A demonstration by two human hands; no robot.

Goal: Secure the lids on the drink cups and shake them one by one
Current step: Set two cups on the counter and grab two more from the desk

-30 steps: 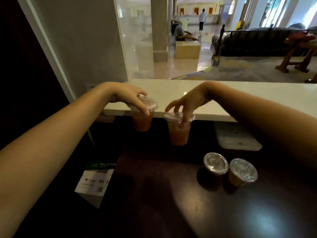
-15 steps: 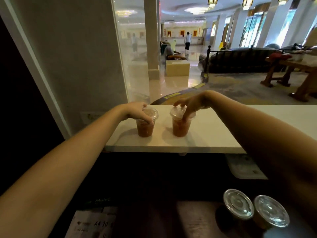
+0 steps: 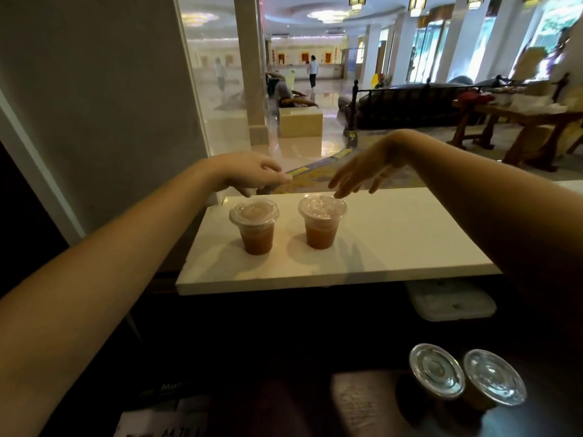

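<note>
Lobby counter: the left cup (image 3: 255, 228) and right cup (image 3: 321, 223) stand lidded, side by side on the ledge (image 3: 394, 247), with two more cups (image 3: 437, 370) lidded on the table (image 3: 362, 405). I judge the lids done, the shaking unclear. My left hand (image 3: 252, 175) hovers loosely curled and empty. My right hand (image 3: 362, 171), fingers straight, reaches the right cup's lid rim; whether it touches, I cannot tell.

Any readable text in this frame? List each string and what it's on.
"Mul": white letters, cut off by darkness, on the green band of the box at bottom left.
"A4 70": dark print on the same box's white face, at the frame's lower edge.
Yellow floor strip beyond the counter: print too blurred to read.
Yellow sign far in the lobby: too small to read.
</note>
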